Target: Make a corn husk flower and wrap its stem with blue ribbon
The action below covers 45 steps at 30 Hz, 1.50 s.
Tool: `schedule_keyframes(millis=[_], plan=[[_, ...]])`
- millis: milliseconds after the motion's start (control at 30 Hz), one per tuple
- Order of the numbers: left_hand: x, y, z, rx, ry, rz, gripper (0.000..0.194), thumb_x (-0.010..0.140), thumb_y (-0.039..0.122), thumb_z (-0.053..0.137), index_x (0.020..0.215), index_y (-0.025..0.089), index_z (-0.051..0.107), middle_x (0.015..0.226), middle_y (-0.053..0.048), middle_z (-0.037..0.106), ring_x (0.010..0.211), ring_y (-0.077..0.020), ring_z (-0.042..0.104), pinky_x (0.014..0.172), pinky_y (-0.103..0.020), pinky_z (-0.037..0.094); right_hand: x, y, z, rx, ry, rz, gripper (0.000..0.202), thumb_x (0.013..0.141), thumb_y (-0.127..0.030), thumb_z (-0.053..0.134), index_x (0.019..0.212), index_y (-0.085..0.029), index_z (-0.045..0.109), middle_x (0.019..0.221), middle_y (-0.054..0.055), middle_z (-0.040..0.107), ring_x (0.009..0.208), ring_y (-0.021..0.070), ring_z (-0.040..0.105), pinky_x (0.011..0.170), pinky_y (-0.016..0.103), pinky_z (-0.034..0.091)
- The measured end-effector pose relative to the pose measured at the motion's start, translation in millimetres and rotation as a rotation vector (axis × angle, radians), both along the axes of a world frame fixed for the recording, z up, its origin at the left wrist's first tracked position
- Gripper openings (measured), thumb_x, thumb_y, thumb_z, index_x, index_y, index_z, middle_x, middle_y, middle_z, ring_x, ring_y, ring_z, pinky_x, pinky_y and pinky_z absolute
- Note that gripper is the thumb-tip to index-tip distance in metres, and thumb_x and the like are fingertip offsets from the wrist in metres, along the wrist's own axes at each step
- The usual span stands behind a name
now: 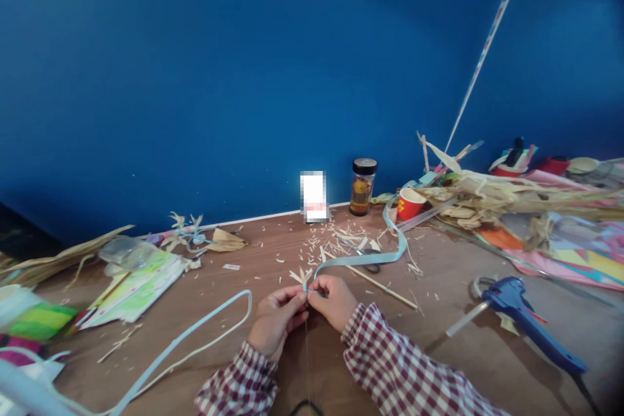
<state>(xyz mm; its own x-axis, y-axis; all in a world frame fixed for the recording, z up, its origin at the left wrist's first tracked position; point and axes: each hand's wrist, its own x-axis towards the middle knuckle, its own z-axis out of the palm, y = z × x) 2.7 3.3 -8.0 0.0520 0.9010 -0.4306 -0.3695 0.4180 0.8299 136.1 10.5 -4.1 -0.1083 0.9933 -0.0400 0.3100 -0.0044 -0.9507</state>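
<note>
Near the middle of the brown table, my left hand (277, 320) pinches the stem of a small husk flower (301, 275) with pale pointed petals. My right hand (333, 302) is closed beside it, fingertips almost touching the left ones, on the end of a light blue ribbon (363, 260). The ribbon wraps at the flower's base and runs right, then curls back toward a red paper cup (410, 204). A thin stem or wire hangs below my fingers. Scissors (369, 259) lie partly under the ribbon, behind my right hand.
A blue glue gun (531, 322) lies at right, near piled husks (526, 192) and coloured paper. A lidded jar (363, 187) stands by the blue partition (219, 78). Scraps and a thin stick (385, 288) lie ahead. Painted paper (134, 289) and a white-blue cord (185, 338) are at left.
</note>
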Motion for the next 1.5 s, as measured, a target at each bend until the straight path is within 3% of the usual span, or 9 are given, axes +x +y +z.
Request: schedule_keyframes(millis=[467, 700, 933, 1167, 1500], plan=[[6, -2, -9.2, 0.137, 0.208, 0.062, 0.034, 0.053, 0.032, 0.076, 0.079, 0.011, 0.067, 0.067, -0.003, 0.065, 0.058, -0.0103, 0.059, 0.053, -0.02, 0.051, -2, 2, -7.3, -0.038, -0.022, 0.006, 0.011, 0.07, -0.02, 0.053, 0.066, -0.013, 0.06, 0.052, -0.002, 0.05, 0.048, 0.0079, 0.039, 0.047, 0.019, 0.03], [3, -2, -9.3, 0.19, 0.296, 0.059, 0.031, 0.053, 0.031, 0.075, 0.076, 0.011, 0.067, 0.066, -0.003, 0.066, 0.057, -0.0128, 0.059, 0.053, -0.022, 0.051, -5, -2, -3.7, 0.075, -0.169, -0.058, 0.012, 0.07, -0.023, 0.053, 0.064, -0.015, 0.06, 0.052, -0.001, 0.052, 0.049, 0.009, 0.042, 0.047, 0.02, 0.029], [3, -2, -5.6, 0.085, 0.165, 0.072, 0.035, 0.05, 0.033, 0.077, 0.077, 0.013, 0.067, 0.07, -0.005, 0.067, 0.06, -0.0131, 0.061, 0.055, -0.023, 0.051, -6, -9, 2.9, 0.133, -0.191, -0.053, 0.015, 0.073, -0.024, 0.052, 0.07, -0.016, 0.064, 0.056, 0.001, 0.056, 0.05, 0.0102, 0.044, 0.049, 0.021, 0.03], [4, -3, 0.2, 0.066, 0.169, 0.068, 0.028, 0.052, 0.025, 0.078, 0.073, 0.012, 0.066, 0.066, -0.005, 0.067, 0.056, -0.0116, 0.061, 0.051, -0.02, 0.051, -7, -13, 9.6, 0.115, -0.197, -0.102, 0.016, 0.073, -0.025, 0.053, 0.069, -0.016, 0.066, 0.056, 0.002, 0.058, 0.051, 0.0116, 0.046, 0.05, 0.022, 0.031], [-7, 2, 4.9, 0.034, 0.023, 0.01, 0.035, 0.042, 0.026, 0.083, 0.068, 0.012, 0.065, 0.062, -0.001, 0.065, 0.055, -0.0092, 0.06, 0.052, -0.018, 0.051, -7, -15, 16.0, 0.127, -0.104, 0.001, 0.019, 0.076, -0.028, 0.052, 0.073, -0.015, 0.066, 0.059, 0.002, 0.058, 0.052, 0.0108, 0.046, 0.05, 0.021, 0.033]])
